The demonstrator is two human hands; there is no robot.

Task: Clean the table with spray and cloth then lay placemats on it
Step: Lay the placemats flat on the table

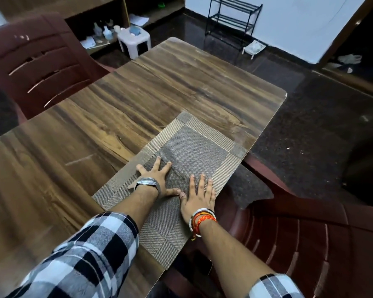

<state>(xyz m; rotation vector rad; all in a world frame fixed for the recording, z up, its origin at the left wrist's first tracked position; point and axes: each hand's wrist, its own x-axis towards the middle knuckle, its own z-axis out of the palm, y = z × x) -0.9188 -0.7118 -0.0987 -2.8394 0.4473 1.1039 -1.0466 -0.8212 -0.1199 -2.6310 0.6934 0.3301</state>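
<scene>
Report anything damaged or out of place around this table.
The maroon chair beyond the table has slats with jagged breaks in its back. A dark grey sheet lies on the near chair, off the table. The placemat under the left hand and right hand sits square with the table edge.

Counts at the table: mostly ones and twos.

One wooden table [138, 93]; two maroon chairs [41, 61]; two hands, a left hand [157, 175] and a right hand [197, 196]; one wristwatch [146, 181]; one white stool [134, 39]; one black rack [233, 20]; one dark grey cloth [246, 190]. The woven placemats [194, 145] look like two overlapping, though the number is uncertain.
</scene>
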